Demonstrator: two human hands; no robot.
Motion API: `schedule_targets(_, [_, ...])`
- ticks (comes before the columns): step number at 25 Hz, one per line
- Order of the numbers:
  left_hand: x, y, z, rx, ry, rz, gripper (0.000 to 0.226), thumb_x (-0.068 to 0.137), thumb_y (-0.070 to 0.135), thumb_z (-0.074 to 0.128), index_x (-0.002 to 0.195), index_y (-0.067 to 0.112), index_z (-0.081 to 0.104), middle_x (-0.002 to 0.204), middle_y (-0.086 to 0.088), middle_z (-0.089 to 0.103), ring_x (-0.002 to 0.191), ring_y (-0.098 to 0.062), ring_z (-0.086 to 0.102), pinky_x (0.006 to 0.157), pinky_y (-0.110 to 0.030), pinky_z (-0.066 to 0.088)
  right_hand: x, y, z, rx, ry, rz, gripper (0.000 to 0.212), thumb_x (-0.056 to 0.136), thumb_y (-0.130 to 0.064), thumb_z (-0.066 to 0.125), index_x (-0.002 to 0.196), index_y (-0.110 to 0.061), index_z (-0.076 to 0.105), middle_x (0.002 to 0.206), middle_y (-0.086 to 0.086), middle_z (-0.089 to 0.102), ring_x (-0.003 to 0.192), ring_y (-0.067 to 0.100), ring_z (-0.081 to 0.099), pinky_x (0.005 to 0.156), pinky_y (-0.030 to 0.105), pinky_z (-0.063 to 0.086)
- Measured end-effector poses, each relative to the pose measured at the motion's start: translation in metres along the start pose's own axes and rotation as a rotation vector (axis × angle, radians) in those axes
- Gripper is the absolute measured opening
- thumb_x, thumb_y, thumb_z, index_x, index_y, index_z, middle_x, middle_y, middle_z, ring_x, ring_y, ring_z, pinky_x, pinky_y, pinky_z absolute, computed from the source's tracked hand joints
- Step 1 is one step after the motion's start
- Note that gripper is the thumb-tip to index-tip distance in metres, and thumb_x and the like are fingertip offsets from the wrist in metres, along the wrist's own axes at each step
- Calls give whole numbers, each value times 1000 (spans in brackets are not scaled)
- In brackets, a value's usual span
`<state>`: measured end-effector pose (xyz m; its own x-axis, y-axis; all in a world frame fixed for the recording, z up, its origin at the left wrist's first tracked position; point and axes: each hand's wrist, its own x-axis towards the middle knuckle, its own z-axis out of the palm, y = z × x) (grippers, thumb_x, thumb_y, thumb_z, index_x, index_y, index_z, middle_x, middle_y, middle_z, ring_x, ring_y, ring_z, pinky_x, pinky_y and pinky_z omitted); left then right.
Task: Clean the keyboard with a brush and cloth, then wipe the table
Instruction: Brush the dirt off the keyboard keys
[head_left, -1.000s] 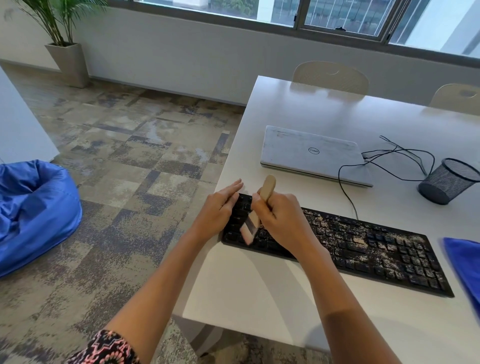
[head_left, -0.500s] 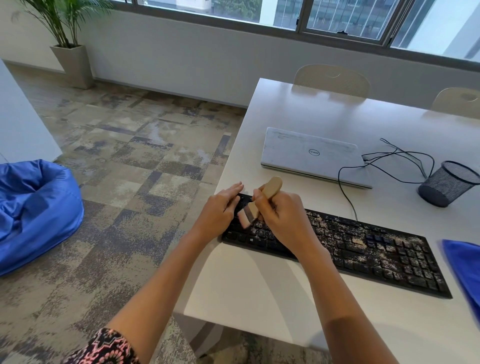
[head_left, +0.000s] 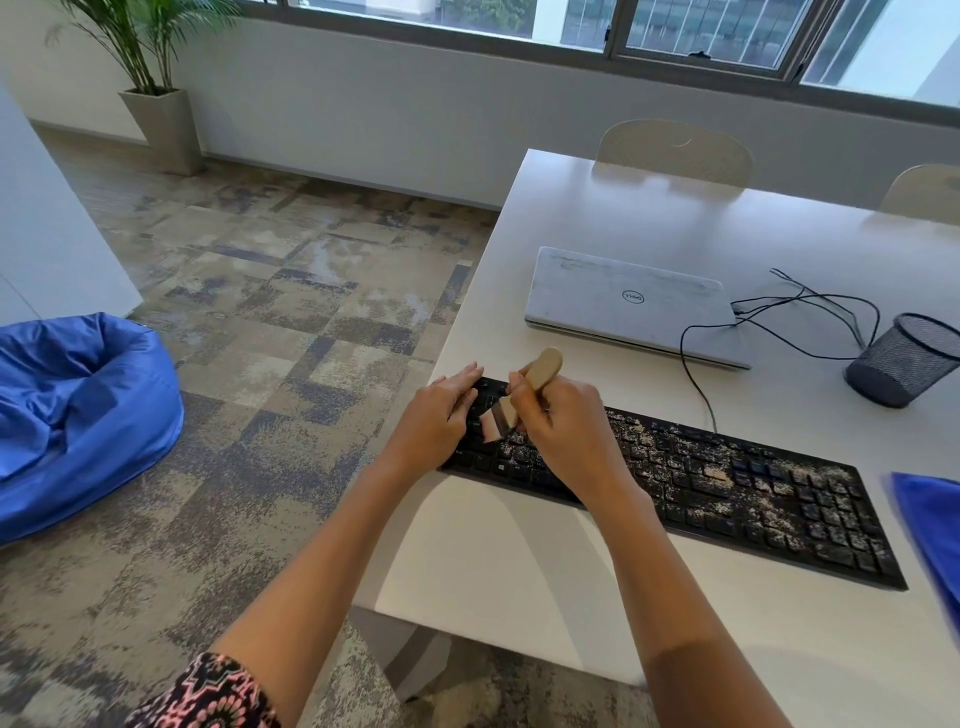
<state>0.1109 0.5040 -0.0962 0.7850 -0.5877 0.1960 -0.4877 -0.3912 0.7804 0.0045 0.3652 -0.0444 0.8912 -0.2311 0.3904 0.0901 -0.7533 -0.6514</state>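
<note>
One white desk (head_left: 519, 571) takes up the right of the room, and the black keyboard (head_left: 727, 483) lies slantwise across its near part; I'll place the rest by that keyboard. Well off to the keyboard's left, down on the patchy carpet, slumps a blue beanbag (head_left: 78, 405). The keyboard itself is speckled with pale grit over its middle and right keys, while its left end looks darker and cleaner. Beyond it, nearer the window, a closed silver laptop (head_left: 623, 306) lies flat. Just past the keyboard's right end a blue cloth (head_left: 935, 530) rests on the desk, partly cut off by the edge of view. Behind that right end, and well apart from it, a black mesh cup (head_left: 904, 358) sits tipped to one side, with thin black cables (head_left: 810, 301) looping between it and the laptop.

A person leans in over the keyboard's left end. The left hand (head_left: 436, 421) rests on the very corner there, fingers laid out fairly straight across the edge keys, gripping nothing. The right hand (head_left: 566, 431) hovers over the keys just to the right of it, fingers curled round the wooden handle of a small brush (head_left: 537, 374). That handle tilts up and away toward the laptop, and the pale bristles point down onto the keys between the two hands.
</note>
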Motion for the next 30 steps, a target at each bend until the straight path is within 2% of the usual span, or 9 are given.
schedule_targets(2, [-3,-1,1,34,-1,8,42,101,7,45,142,6,46,147,-10,45,138,-22,41,116,-34,30,2,3,-3,-30,3,2,49,104,-33,48,65,-5,54,53,2,53,47,18,47,50,42,41])
schedule_targets(5, [-11,1,1,98,10,27,42,101,7,43,143,4,44,146,-13,46,136,-27,44,114,-42,32,5,3,-4,-29,32,-20,48,105,-34,48,67,-5,58,57,-1,51,48,12,43,51,34,37])
schedule_targets(8, [-22,5,0,165,15,16,43,102,6,41,144,3,42,144,-15,48,133,-28,45,113,-43,32,4,2,-3,-33,-3,-40,45,105,-34,48,72,-6,60,61,0,55,50,14,47,52,32,39])
schedule_targets(11, [-33,5,0,230,15,24,44,103,14,35,145,4,42,144,-12,50,130,-28,46,111,-44,33,7,4,-6,-55,-40,-4,48,105,-32,47,67,-5,56,54,1,53,45,15,44,50,35,39])
schedule_targets(15, [-43,-3,1,343,11,29,45,103,18,36,147,8,39,149,-7,44,140,-17,37,119,-34,22,12,1,-6,-45,-19,-7,46,105,-35,47,73,-5,60,56,-3,49,46,11,41,49,29,33])
schedule_targets(18, [-46,-3,1,373,36,29,44,104,17,36,148,10,37,151,-6,42,142,-14,35,118,-27,16,15,-2,-2,-59,-43,-1,45,105,-36,48,76,-4,63,58,-4,50,47,10,42,52,26,31])
schedule_targets(22, [-47,-2,2,372,24,29,45,104,18,35,148,10,37,150,-7,43,142,-14,34,119,-31,21,21,-5,-8,-101,-67,11,45,105,-33,48,70,-6,59,55,-3,51,48,13,45,53,31,32])
schedule_targets(26, [-47,1,-2,326,21,21,44,104,16,37,148,10,36,150,-8,42,143,-14,32,120,-30,19,23,-7,-7,-84,-61,-13,45,105,-38,47,85,-3,67,69,6,63,57,21,55,59,35,42])
schedule_targets(30, [-49,10,-5,291,20,4,44,106,20,34,148,10,36,152,-9,38,144,-17,30,115,-21,10,24,-4,-7,-120,-102,12,47,105,-36,47,72,-5,60,60,5,58,51,19,50,56,38,41])
